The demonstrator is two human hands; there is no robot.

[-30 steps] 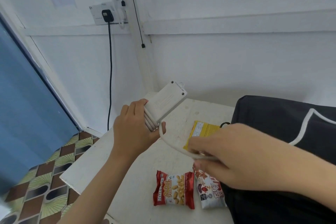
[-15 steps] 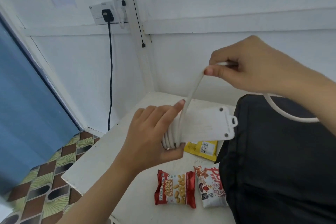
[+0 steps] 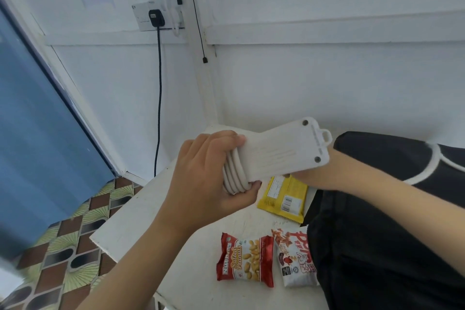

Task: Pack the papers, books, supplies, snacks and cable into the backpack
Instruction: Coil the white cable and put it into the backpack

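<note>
White corner table: L hand curled round strip + cable coils, held above table beside backpack. R hand hidden behind strip, grip unclear. Lay turns snug, thumb pinning coils.

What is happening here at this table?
A person holds a white power strip above the table, its cable coiled around one end. The left hand grips strip and coils; the right hand is hidden behind it. A salted peanuts packet, a white snack packet and a yellow packet lie on the table beside the black backpack.
</note>
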